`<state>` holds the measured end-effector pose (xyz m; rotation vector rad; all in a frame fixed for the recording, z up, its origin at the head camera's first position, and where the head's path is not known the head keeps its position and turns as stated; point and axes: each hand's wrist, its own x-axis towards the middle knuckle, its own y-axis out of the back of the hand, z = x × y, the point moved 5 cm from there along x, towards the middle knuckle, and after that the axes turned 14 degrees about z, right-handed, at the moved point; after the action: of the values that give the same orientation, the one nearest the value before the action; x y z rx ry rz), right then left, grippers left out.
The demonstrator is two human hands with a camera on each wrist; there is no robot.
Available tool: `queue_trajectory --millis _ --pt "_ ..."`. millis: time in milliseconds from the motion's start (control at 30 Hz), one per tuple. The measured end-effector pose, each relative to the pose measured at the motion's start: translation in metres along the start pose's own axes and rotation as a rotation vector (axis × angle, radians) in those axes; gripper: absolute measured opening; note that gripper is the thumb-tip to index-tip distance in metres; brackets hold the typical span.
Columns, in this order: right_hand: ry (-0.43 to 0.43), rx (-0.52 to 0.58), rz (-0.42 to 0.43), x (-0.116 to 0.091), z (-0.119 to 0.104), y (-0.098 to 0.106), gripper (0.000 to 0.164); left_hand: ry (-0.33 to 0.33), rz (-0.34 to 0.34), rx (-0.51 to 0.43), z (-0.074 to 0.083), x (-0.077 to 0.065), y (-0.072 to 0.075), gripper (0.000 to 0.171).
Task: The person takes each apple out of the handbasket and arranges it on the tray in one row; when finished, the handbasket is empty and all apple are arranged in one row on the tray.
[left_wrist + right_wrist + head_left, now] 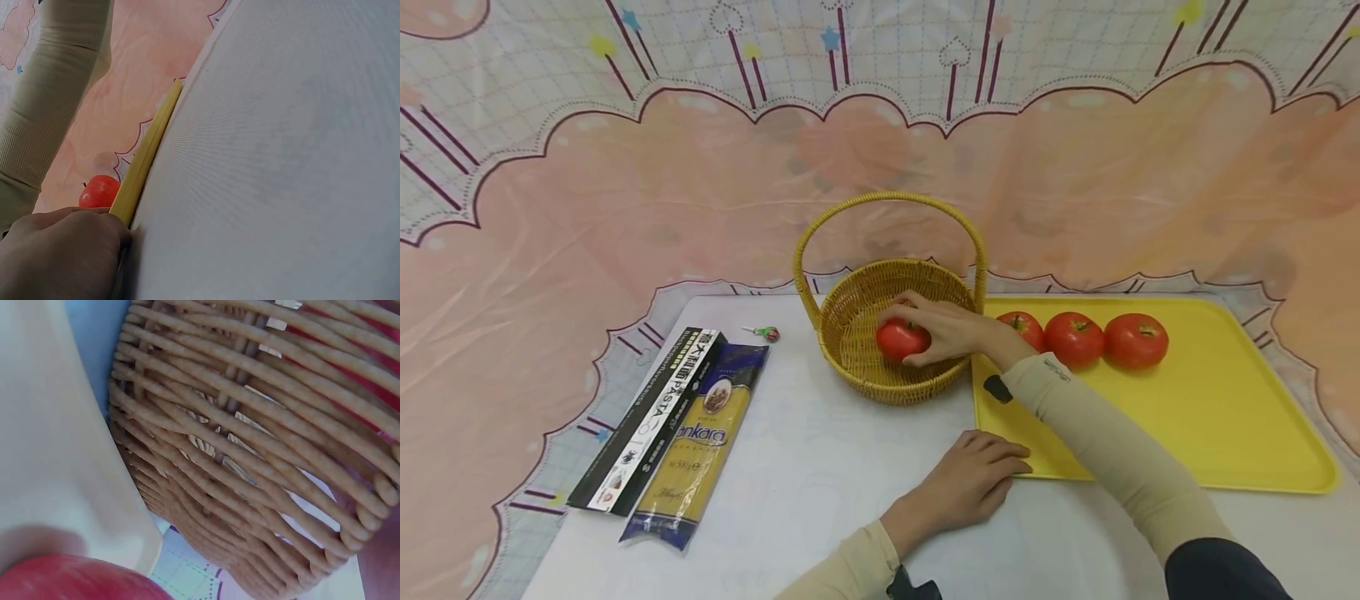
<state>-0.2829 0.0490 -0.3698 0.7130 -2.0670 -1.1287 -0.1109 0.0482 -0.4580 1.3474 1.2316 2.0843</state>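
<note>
Inside the yellow wicker basket [850, 367], my right hand [951, 329] holds a red apple [901, 340], with fingers over its top and thumb at its near side. The basket's woven side [250, 431] fills much of the right wrist view, and a red apple [81, 581] shows at the bottom left. My left hand [970, 479] rests at the near left corner of the yellow tray [1217, 408], fingertips on its rim. Up close, the left wrist view has that hand [62, 250] against the tray edge [147, 156]. Three more apples [1137, 342] sit along the tray's far side.
Left of the basket, a black-and-white pasta box [655, 417] lies beside a yellow-and-blue pasta bag [703, 442]. A small wrapped lollipop [767, 333] is near the basket. The basket's tall handle [891, 197] arches above it. A patterned cloth [700, 200] hangs behind the white table [820, 467].
</note>
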Motion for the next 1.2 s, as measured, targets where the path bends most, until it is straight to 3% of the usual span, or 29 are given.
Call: queue_trajectory --millis 233,467,833,1200 --pt "0.014 0.011 0.051 -0.006 0.001 0.003 0.062 0.008 0.001 -0.001 0.000 -0.001 0.002 0.027" --pt "0.035 0.091 0.110 -0.014 0.004 0.007 0.062 0.018 0.001 -0.024 0.000 0.000 0.004 0.026" --pt "-0.022 0.147 0.191 -0.029 0.005 0.017 0.061 0.035 -0.014 -0.039 -0.001 -0.001 0.004 0.026" --pt "-0.047 0.150 0.228 -0.042 0.000 0.025 0.062 0.000 0.036 -0.018 0.000 0.001 0.004 0.026"
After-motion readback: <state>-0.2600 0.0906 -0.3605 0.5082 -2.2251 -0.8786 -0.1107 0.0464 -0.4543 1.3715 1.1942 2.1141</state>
